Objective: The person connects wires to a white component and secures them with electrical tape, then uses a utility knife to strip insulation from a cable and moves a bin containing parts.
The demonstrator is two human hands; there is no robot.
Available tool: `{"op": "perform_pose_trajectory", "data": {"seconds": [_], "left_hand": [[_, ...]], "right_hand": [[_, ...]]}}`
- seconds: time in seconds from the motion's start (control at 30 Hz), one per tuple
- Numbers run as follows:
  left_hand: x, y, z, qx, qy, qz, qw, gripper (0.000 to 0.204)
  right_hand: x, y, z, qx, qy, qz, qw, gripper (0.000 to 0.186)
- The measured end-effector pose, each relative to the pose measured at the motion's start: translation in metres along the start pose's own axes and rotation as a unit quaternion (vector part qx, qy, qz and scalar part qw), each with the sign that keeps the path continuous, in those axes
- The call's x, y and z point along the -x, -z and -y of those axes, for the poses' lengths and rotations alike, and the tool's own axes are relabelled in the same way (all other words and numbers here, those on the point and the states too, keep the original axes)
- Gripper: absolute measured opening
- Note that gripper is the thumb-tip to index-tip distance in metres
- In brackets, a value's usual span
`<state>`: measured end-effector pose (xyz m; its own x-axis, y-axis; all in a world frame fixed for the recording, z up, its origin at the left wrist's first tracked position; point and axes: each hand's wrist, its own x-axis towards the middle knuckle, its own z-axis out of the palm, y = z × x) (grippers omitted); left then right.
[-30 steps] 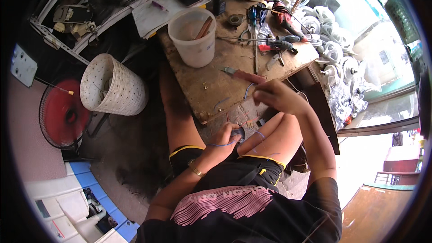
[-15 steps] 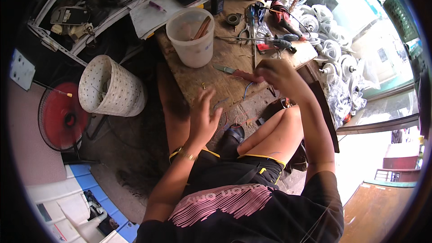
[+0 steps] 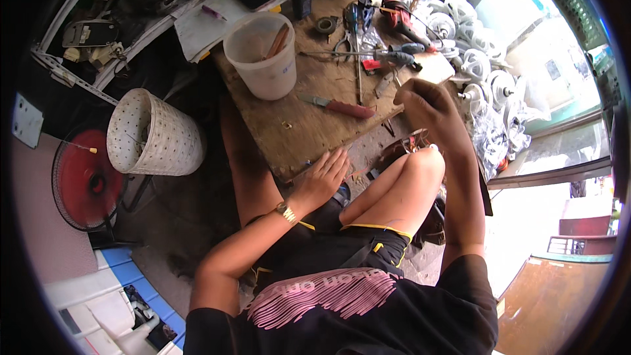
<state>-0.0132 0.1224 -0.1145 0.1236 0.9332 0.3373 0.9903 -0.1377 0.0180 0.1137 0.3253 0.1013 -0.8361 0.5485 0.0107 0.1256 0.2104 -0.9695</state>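
Note:
My left hand (image 3: 325, 177) lies with fingers stretched out at the near edge of the worn wooden board (image 3: 276, 141). Its wrist has a gold-coloured watch. My right hand (image 3: 424, 108), slightly blurred, is curled beside the board's right edge; whatever its fingers hold, if anything, is hidden. A knife with a red handle (image 3: 348, 108) lies left of it, near a translucent tub (image 3: 263, 72) holding brown strips. Pliers (image 3: 342, 49), screwdrivers (image 3: 394, 57), a red power tool (image 3: 401, 20) and a black tape roll (image 3: 327, 25) lie farther back.
A perforated bin (image 3: 164, 138) and red fan (image 3: 85, 177) stand at my left, below a cluttered shelf (image 3: 131, 39). Several white plastic wheel-like parts (image 3: 473, 66) are piled at the right beside glass. A wooden panel (image 3: 545, 302) stands lower right.
My left hand has left the lap, letting go of the blue wire and dark item, and now rests at the board's edge. My right hand has moved rightward, away from the knife.

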Motion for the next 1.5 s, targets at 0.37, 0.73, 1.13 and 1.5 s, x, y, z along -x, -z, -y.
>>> {"op": "perform_pose_trajectory", "data": {"seconds": [0.37, 0.73, 1.13, 1.5], "left_hand": [[-0.01, -0.025, -0.098, 0.46, 0.052, 0.053, 0.885, 0.042], [-0.002, -0.037, -0.109, 0.317, -0.024, 0.082, 0.944, 0.014], [-0.011, -0.03, -0.111, 0.505, 0.074, 0.068, 0.857, 0.016], [-0.009, 0.148, -0.007, 0.187, 0.184, -0.316, 0.912, 0.043]], "right_hand": [[-0.01, -0.025, -0.016, 0.0, -0.008, 0.048, 0.999, 0.023], [-0.01, -0.036, -0.029, -0.028, -0.029, 0.078, 0.996, 0.022], [-0.017, -0.055, -0.023, -0.05, -0.018, 0.128, 0.99, 0.027], [-0.012, -0.078, -0.033, 0.094, 0.063, 0.222, 0.969, 0.016]]}}
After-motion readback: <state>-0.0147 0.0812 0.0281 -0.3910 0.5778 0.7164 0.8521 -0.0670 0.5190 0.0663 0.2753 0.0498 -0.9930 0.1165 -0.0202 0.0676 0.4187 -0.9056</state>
